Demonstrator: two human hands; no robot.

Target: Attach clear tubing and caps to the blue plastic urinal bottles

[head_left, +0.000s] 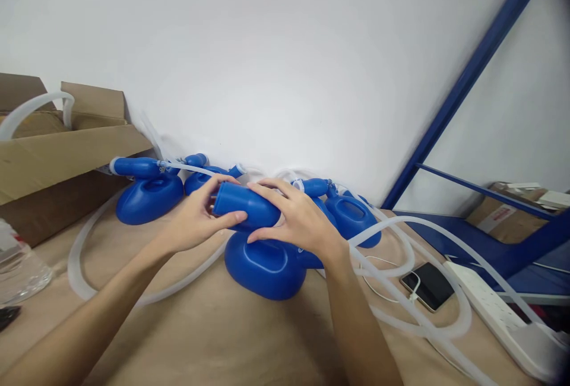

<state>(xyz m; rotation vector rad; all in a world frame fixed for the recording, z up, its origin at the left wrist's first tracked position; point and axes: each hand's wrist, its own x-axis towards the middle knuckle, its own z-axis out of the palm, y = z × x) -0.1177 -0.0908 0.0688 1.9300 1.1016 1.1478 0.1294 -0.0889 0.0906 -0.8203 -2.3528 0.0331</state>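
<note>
A blue plastic cup-shaped part is held level between both hands in the middle of the view. My left hand wraps its wide left end, thumb on the near side. Around its rounded right end curl the fingers of my right hand. Just beneath is a blue bottle with a handle, lying on the tan table; whether the part touches it I cannot tell. Behind the hands, several similar blue bottles with clear hoses lie along the wall.
Open cardboard boxes stand at the left, with a clear plastic bottle in front. To the right are coiled hoses, a phone with a cable, a white power strip and a blue metal frame.
</note>
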